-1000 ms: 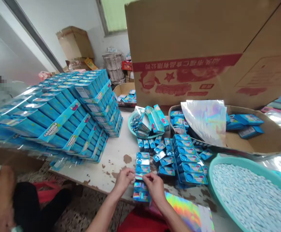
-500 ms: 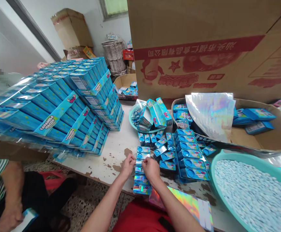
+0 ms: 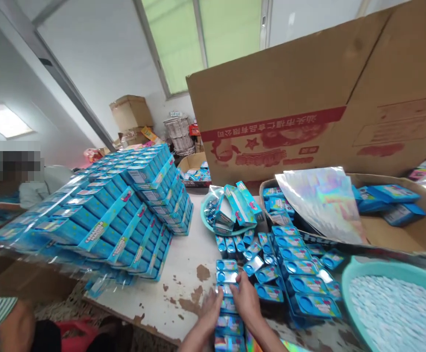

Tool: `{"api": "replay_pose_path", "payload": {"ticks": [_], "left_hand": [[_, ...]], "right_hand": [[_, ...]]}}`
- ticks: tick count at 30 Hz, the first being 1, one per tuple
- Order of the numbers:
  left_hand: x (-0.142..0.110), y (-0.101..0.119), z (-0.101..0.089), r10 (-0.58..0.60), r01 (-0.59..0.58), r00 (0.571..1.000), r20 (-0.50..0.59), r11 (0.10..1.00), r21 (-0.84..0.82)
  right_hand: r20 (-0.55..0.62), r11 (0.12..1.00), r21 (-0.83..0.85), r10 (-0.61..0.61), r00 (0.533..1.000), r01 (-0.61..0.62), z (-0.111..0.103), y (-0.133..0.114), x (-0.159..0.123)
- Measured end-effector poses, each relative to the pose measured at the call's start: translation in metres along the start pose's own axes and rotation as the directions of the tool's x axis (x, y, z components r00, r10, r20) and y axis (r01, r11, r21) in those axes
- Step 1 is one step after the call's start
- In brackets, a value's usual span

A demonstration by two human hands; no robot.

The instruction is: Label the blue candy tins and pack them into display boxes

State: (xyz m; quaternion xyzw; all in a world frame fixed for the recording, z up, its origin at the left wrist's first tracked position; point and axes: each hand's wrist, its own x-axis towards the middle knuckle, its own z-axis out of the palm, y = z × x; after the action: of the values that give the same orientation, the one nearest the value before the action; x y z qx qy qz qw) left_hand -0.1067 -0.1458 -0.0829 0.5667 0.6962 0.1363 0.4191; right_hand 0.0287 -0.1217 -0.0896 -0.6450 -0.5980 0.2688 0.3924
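Observation:
A column of small blue tins point(image 3: 229, 325) with shiny strips on their tops runs up the table in front of me. My left hand point(image 3: 210, 307) lies against the left side of one tin, its fingertips drawn together at the edge and partly blurred. Opposite it, my right hand point(image 3: 246, 299) curls over the right side of the same tin, thumb and fingers close together. Any small piece between the fingertips is too small to make out. Right of the hands stand loose tins point(image 3: 267, 293) and a stacked row of lettered blue tins point(image 3: 301, 268). Holographic sheets point(image 3: 289, 347) lie below my right forearm.
Stacked blue display boxes point(image 3: 113, 220) rise at left. Behind the tins is a turquoise bowl point(image 3: 207, 227) with cartons. A bigger turquoise basin point(image 3: 348, 288) holds pale candies. An open cardboard box point(image 3: 385, 234) and a tall carton point(image 3: 271, 98) stand behind. Co-workers sit at left.
The head view has tilted upward, so the table sits lower in the picture. My hands have closed in on the sides of a tin from a fingertip pinch above the column.

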Motion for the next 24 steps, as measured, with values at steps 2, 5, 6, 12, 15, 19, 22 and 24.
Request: {"api": "replay_pose_path", "payload": {"ticks": [2, 5, 6, 12, 15, 19, 22, 24], "left_hand": [[-0.011, 0.009, -0.01, -0.069, 0.077, 0.993, -0.093, 0.994, 0.078], [-0.026, 0.032, -0.005, 0.196, -0.152, 0.942, -0.274, 0.973, 0.175], [-0.03, 0.042, 0.004, 0.333, -0.298, 0.916, -0.225, 0.938, 0.175], [-0.041, 0.111, 0.102, 0.572, -0.658, 0.723, 0.387, 0.741, 0.136], [-0.033, 0.13, 0.139, 0.378, -0.582, 0.762, 0.525, 0.756, 0.301], [-0.023, 0.138, 0.152, 0.317, -0.571, 0.757, 0.571, 0.746, 0.343], [-0.018, 0.14, 0.149, 0.301, -0.582, 0.746, 0.594, 0.728, 0.362], [-0.016, 0.141, 0.148, 0.285, -0.586, 0.737, 0.612, 0.721, 0.37]], "right_hand": [[0.032, 0.999, 0.013, -0.035, 0.999, 0.034, -0.023, -0.003, -0.014], [0.078, 0.989, 0.013, -0.147, 0.986, 0.147, -0.067, 0.009, -0.056], [0.086, 0.985, -0.006, -0.174, 0.981, 0.175, -0.083, 0.016, -0.073], [-0.066, 0.976, -0.218, -0.031, 0.997, 0.015, -0.154, 0.071, -0.148], [-0.196, 0.953, -0.304, -0.041, 0.98, -0.021, -0.171, 0.093, -0.153], [-0.303, 0.86, -0.51, -0.163, 0.939, -0.015, -0.176, 0.106, -0.14], [-0.221, 0.757, -0.653, -0.202, 0.954, 0.009, -0.167, 0.108, -0.127], [-0.155, 0.706, -0.707, -0.212, 0.965, 0.041, -0.158, 0.108, -0.124]]}}
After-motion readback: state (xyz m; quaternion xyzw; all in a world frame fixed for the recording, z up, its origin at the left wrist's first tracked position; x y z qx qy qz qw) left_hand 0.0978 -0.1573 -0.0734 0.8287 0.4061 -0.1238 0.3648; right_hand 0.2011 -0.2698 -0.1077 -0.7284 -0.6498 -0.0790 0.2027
